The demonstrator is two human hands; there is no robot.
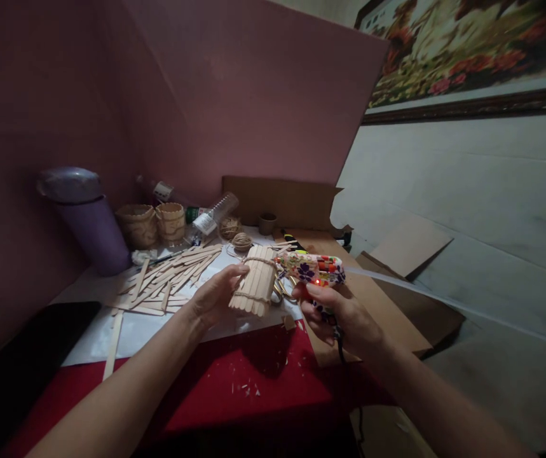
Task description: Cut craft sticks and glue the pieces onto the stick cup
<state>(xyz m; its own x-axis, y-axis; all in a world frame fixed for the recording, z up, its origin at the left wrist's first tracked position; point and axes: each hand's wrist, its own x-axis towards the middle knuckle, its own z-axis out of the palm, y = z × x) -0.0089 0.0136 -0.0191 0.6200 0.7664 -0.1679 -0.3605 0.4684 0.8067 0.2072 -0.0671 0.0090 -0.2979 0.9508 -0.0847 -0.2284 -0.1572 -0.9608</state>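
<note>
My left hand (215,294) is wrapped round a small cylinder of wooden craft sticks (257,280) bound with twine, held tilted above the table. My right hand (337,313) grips a flower-patterned hot glue gun (311,270) with a small red light showing. Its nozzle points left at the upper end of the stick cylinder, close to or touching the twine band. A dark cord hangs down from the gun under my right wrist.
Loose craft sticks (172,275) lie on white paper (139,327) over a red cloth (234,381). At the back stand a purple flask (89,219), two woven stick cups (153,224), a plastic bottle (210,217), twine balls (241,241) and cardboard sheets (387,299).
</note>
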